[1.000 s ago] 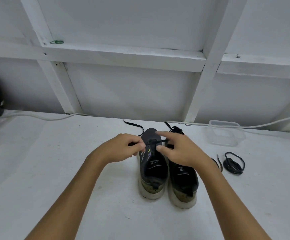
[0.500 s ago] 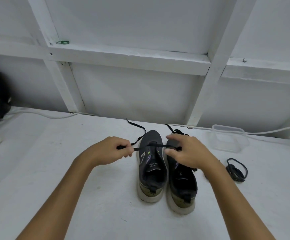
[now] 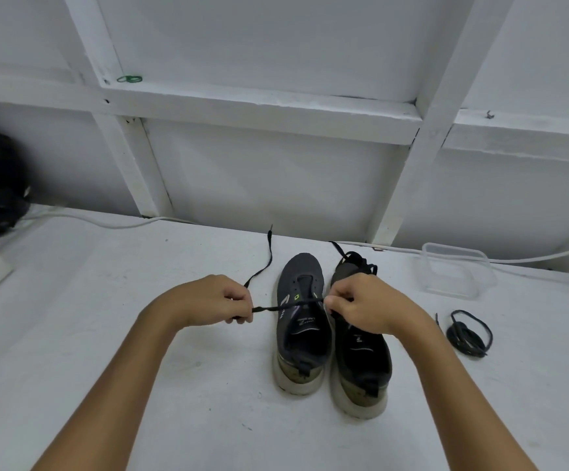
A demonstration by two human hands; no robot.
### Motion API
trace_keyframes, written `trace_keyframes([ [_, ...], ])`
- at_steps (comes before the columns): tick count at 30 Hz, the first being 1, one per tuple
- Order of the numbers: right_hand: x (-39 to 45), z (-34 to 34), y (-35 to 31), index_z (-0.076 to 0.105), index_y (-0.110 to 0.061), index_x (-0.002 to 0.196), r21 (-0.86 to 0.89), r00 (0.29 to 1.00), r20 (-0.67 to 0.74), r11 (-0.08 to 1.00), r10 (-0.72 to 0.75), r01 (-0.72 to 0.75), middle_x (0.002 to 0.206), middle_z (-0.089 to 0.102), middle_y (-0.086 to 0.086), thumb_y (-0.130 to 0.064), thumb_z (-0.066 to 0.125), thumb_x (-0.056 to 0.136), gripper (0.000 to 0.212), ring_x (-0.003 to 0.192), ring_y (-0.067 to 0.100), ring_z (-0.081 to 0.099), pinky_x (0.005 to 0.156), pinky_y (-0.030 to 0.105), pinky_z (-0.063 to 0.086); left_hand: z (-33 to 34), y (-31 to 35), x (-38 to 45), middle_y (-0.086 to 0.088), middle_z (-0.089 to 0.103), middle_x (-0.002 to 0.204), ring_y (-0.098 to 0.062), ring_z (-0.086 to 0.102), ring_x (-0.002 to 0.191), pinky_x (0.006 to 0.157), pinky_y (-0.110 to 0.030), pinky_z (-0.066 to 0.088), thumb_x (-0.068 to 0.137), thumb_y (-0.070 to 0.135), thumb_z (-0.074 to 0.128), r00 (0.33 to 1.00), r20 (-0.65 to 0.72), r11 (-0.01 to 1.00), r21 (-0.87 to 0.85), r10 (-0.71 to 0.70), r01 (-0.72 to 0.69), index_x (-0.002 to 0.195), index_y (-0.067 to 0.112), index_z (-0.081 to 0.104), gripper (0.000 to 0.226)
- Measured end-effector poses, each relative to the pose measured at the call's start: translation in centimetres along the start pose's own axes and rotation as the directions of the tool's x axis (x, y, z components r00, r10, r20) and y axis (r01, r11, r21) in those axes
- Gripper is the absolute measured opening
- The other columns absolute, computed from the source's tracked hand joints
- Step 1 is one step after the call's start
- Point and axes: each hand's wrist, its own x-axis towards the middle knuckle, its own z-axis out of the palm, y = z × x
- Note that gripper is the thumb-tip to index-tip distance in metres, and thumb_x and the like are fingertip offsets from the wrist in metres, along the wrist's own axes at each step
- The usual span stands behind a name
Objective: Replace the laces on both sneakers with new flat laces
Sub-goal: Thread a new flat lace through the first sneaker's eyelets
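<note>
Flat black lace (image 3: 286, 305) — taut across dark sneaker (image 3: 301, 321).

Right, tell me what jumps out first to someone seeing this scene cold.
The eye lands on the two hands at the centre, left hand and right hand, each pinching an end of a black flat lace pulled taut across the left sneaker. The right sneaker stands beside it on the white table. To the right lie a coiled black lace and a clear plastic container.
</note>
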Motion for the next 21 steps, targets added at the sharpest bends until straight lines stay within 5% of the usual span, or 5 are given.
trace_keyframes([
  [5, -0.5, -1.1, -3.1, 0.072, -0.033, 0.084, 0.316, 0.984, -0.095, 0.932, -0.152, 0.175, 0.061, 0.063, -0.023, -0.037, 0.059, 0.097, 0.02, 0.052, -0.004, 0.054, 0.052, 0.005, 0.038, -0.3, -0.8, -0.6, 0.008, 0.07, 0.071, -0.004, 0.057, 0.065, 0.075, -0.027, 0.043, 0.086, 0.027, 0.049, 0.997, 0.05, 0.996, -0.067, -0.064, 0.067, 0.079, 0.035, 0.074, 0.027],
  [9, 0.6, -1.6, -4.6, 0.067, -0.046, 0.12, 0.131, 0.983, -0.093, 0.976, -0.16, 0.172, 0.107, 0.069, -0.028, -0.043, 0.06, 0.095, 0.026, 0.096, -0.009, 0.06, 0.073, 0.006, 0.039, -0.7, -1.3, -1.5, 0.006, 0.054, 0.062, -0.013, 0.042, 0.064, 0.069, -0.029, 0.034, 0.08, 0.042, 0.05, 0.998, 0.025, 0.987, -0.152, -0.05, 0.054, 0.085, 0.03, 0.075, 0.028],
  [14, 1.9, 1.3, -7.1, 0.054, -0.046, 0.139, 0.032, 0.979, 0.077, 0.982, -0.189, 0.187, 0.123, 0.069, -0.01, -0.062, 0.062, 0.09, 0.051, 0.116, 0.006, 0.06, 0.09, 0.024, 0.047, -0.3, -0.2, -1.6, 0.007, 0.059, 0.067, -0.008, 0.05, 0.065, 0.07, -0.023, 0.041, 0.099, 0.035, 0.057, 0.995, -0.051, 0.966, -0.241, 0.082, -0.092, 0.081, 0.028, 0.073, 0.025],
  [18, 2.3, 2.7, -7.4, 0.069, -0.037, 0.103, -0.025, 0.972, 0.07, 0.973, -0.225, 0.228, 0.094, 0.072, -0.007, -0.039, 0.055, 0.1, 0.014, 0.091, 0.012, 0.063, 0.082, 0.036, 0.053, -0.5, 0.1, -1.9, 0.003, 0.069, 0.076, -0.009, 0.061, 0.073, 0.079, -0.019, 0.046, 0.1, 0.018, 0.053, 0.996, -0.04, 0.952, -0.294, 0.078, -0.087, 0.081, 0.014, 0.074, 0.028],
  [21, 2.4, 1.9, -5.9, 0.067, -0.027, 0.092, 0.025, 0.983, -0.033, 0.983, -0.183, 0.184, 0.086, 0.069, -0.01, -0.029, 0.049, 0.101, 0.02, 0.081, 0.009, 0.06, 0.08, 0.035, 0.052, -1.2, -0.7, -2.7, 0.003, 0.068, 0.074, -0.008, 0.06, 0.072, 0.081, -0.023, 0.043, 0.1, 0.017, 0.052, 0.997, -0.067, 0.955, -0.292, 0.042, -0.059, 0.076, 0.014, 0.071, 0.031],
])
